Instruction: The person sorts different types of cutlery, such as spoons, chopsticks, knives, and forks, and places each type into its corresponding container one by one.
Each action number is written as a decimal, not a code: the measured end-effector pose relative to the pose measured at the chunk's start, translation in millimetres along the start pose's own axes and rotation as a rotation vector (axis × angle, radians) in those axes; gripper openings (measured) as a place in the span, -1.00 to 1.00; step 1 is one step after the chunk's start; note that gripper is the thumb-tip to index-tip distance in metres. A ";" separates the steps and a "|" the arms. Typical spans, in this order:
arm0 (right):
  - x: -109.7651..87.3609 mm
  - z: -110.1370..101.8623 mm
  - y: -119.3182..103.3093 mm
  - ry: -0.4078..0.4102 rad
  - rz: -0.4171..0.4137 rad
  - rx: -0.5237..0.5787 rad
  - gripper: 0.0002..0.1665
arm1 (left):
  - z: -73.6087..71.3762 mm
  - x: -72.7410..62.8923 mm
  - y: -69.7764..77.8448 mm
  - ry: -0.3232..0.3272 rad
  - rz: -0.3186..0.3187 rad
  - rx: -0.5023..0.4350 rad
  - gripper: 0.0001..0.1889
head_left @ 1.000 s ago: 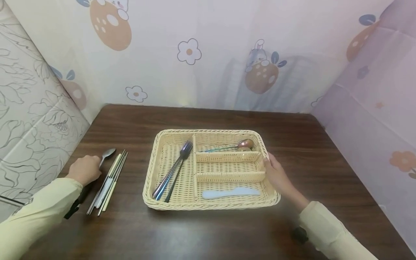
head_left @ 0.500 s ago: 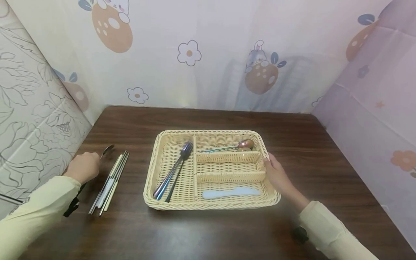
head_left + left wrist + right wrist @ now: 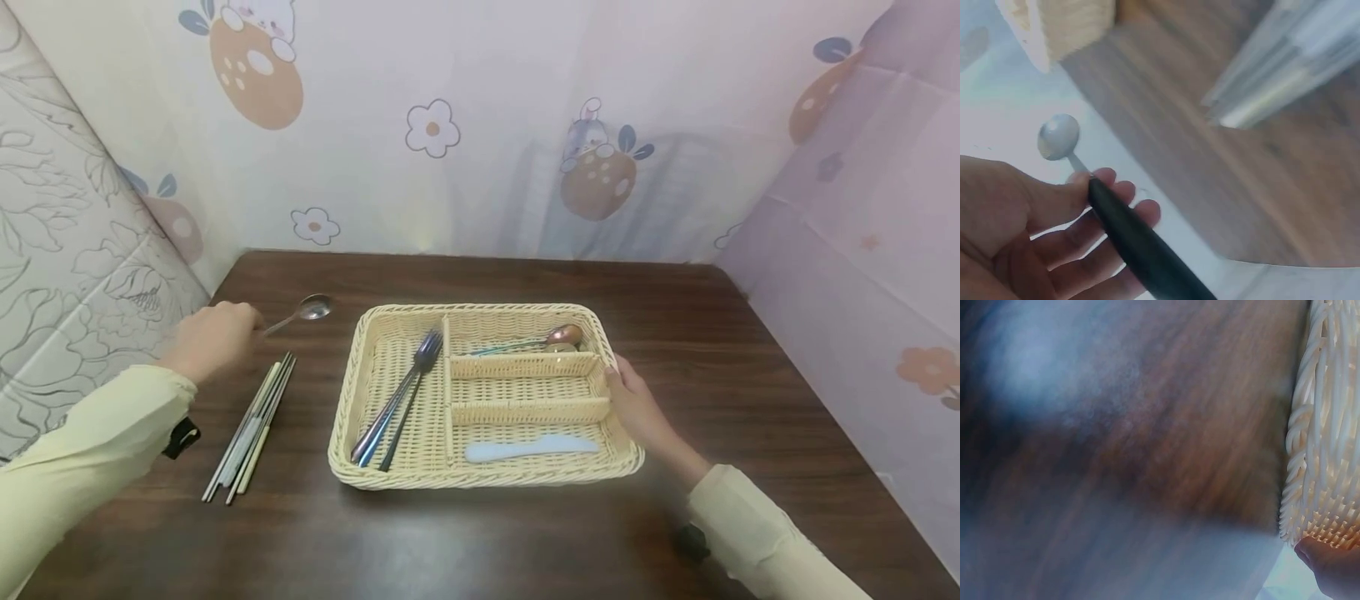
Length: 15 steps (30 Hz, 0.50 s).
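Observation:
My left hand (image 3: 213, 337) holds a spoon (image 3: 315, 307) raised over the left side of the table, its bowl pointing right toward the basket. In the left wrist view, thumb and fingers pinch the spoon's black handle (image 3: 1141, 244) near the metal neck. At the right end of the woven basket (image 3: 480, 480), my right hand (image 3: 641, 408) grips the rim. Several forks (image 3: 401, 396) lie in the basket's long left compartment. Spoons (image 3: 562, 335) lie in the back right compartment, and a white plastic knife (image 3: 532, 447) in the front right one; the middle one is bare.
Left of the basket, several chopsticks (image 3: 251, 433) lie in a bundle on the dark wooden table (image 3: 480, 542), close below my left forearm. Patterned cloth (image 3: 480, 192) hangs behind the table and along both sides.
My left hand has lifted the spoon from the table's left side and moved it right and toward the back. The right hand stays on the basket rim.

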State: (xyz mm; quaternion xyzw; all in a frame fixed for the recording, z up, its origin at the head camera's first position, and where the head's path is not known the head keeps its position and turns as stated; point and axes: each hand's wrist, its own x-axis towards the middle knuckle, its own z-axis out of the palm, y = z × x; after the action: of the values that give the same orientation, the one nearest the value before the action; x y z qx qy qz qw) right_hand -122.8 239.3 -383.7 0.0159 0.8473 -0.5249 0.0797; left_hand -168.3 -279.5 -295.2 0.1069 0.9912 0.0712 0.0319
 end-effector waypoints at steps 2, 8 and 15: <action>-0.6 0.2 0.2 0.005 -0.008 -0.008 -0.34 | -5.9 7.2 13.7 0.032 0.031 -0.002 -0.86; -1.6 0.0 0.1 0.014 -0.003 -0.013 -0.34 | -19.3 37.0 64.2 0.014 0.114 -0.018 -0.88; -1.8 1.7 -1.2 0.019 -0.007 0.010 -0.35 | -5.7 71.7 134.3 -0.075 0.237 -0.077 -0.87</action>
State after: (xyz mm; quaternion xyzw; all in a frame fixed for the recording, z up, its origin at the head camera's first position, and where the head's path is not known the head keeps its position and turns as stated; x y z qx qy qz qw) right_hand -120.9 237.4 -383.1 0.0182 0.8453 -0.5293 0.0698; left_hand -210.8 -134.9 -273.1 0.2244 0.9663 0.1084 0.0641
